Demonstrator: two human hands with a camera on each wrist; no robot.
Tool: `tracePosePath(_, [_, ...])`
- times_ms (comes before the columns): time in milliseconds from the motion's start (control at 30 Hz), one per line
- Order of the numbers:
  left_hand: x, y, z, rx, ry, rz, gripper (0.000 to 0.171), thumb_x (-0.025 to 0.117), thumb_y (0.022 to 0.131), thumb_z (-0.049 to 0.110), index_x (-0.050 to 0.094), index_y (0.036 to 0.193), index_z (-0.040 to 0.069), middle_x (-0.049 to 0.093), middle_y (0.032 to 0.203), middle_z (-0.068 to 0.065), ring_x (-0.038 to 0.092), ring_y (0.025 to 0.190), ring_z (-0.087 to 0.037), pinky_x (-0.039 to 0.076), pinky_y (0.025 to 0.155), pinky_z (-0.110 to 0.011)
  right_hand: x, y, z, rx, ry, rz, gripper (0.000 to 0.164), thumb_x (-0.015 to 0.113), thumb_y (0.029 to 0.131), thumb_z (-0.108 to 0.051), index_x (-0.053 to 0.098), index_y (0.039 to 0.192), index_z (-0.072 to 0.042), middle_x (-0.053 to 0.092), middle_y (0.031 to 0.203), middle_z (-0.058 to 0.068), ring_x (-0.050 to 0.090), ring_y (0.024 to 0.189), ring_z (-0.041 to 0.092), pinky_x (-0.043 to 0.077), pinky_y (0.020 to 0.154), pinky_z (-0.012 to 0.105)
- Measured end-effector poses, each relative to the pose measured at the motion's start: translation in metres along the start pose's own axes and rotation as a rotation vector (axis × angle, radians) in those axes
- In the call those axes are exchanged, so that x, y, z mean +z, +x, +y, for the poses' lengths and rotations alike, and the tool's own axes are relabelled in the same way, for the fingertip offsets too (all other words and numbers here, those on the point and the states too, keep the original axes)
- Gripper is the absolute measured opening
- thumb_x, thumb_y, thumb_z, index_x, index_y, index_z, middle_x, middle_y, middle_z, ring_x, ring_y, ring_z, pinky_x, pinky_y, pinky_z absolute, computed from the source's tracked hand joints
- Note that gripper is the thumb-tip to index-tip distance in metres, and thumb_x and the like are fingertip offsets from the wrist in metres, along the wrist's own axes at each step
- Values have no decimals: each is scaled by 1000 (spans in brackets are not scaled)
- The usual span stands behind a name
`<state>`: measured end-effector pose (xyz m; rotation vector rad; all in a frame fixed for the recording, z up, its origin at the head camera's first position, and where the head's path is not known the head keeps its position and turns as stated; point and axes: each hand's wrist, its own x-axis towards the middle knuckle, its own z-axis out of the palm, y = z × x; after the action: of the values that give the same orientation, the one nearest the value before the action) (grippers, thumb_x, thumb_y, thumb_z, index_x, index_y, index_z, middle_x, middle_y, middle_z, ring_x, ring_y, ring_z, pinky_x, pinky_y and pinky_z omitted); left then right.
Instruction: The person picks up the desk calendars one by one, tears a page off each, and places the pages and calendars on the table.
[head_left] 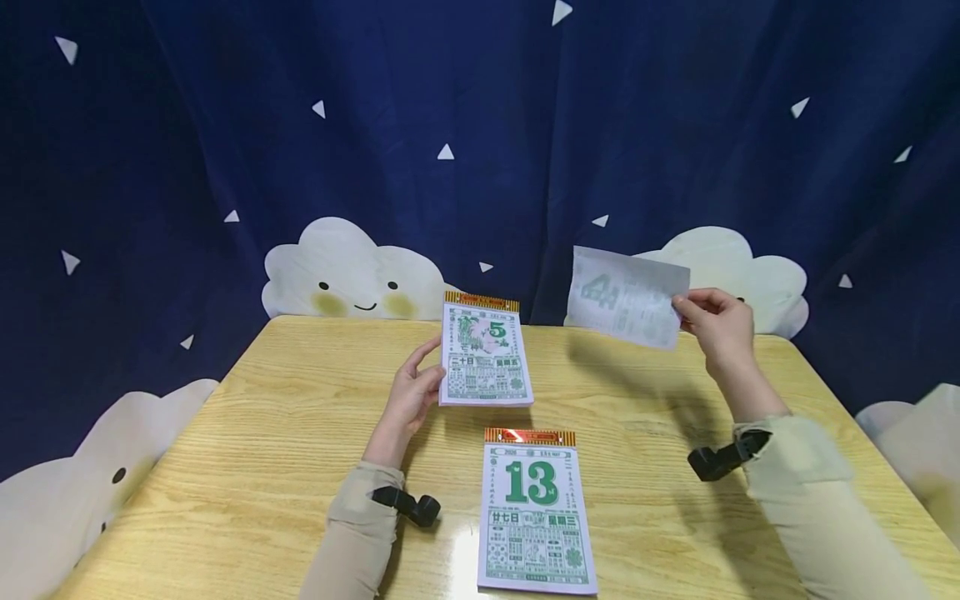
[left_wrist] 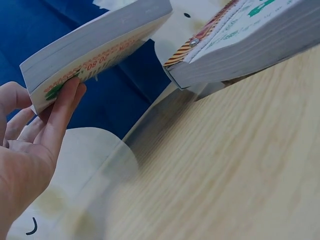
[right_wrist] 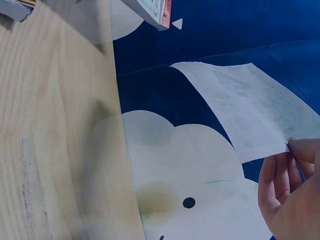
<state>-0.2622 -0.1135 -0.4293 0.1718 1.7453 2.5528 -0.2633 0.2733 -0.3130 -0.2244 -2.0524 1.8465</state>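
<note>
My left hand (head_left: 414, 392) grips a thick tear-off calendar (head_left: 486, 354) by its left edge, thumb in front and fingers behind. Its top page bears a green 5, and a red and gold strip binds the top. In the left wrist view this calendar (left_wrist: 97, 50) is raised over the table, with printing on its back. My right hand (head_left: 722, 325) pinches a loose calendar page (head_left: 628, 296) between thumb and fingers, holding it up at the right. A green 4 shows through it in reverse. The right wrist view has the page (right_wrist: 255, 105) curving away from the fingertips.
A second tear-off calendar (head_left: 536, 517), showing a green 13, lies flat on the wooden table (head_left: 300, 400) near the front. Behind the table hangs a dark blue curtain (head_left: 480, 100) with white triangles and smiling clouds. Each wrist wears a black camera (head_left: 731, 457).
</note>
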Motion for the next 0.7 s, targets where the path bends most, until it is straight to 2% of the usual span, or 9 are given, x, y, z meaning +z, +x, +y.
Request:
tracePosePath(200, [-1, 0, -2, -17, 10, 29, 56, 44, 83, -9, 43, 134, 15, 70, 86, -3, 67, 68, -15, 55, 59, -27, 2, -1, 5, -32, -129, 11, 17, 64, 83, -14, 62, 94, -1, 56, 66, -14, 54, 59, 0, 50, 57, 12])
tracePosePath(467, [-3, 1, -3, -25, 51, 55, 54, 47, 82, -5, 48, 131, 17, 69, 90, -8, 67, 68, -16, 55, 58, -28, 5, -2, 15, -74, -358, 29, 27, 61, 85, -22, 61, 100, 1, 53, 68, -16, 53, 62, -1, 47, 57, 11])
tracePosePath(700, [-6, 1, -4, -62, 86, 83, 53, 50, 83, -2, 48, 131, 19, 68, 95, -13, 66, 66, -15, 55, 58, -27, 8, -4, 20, -167, -560, 28, 27, 58, 87, -26, 65, 99, -3, 61, 83, 6, 51, 62, 0, 43, 52, 13])
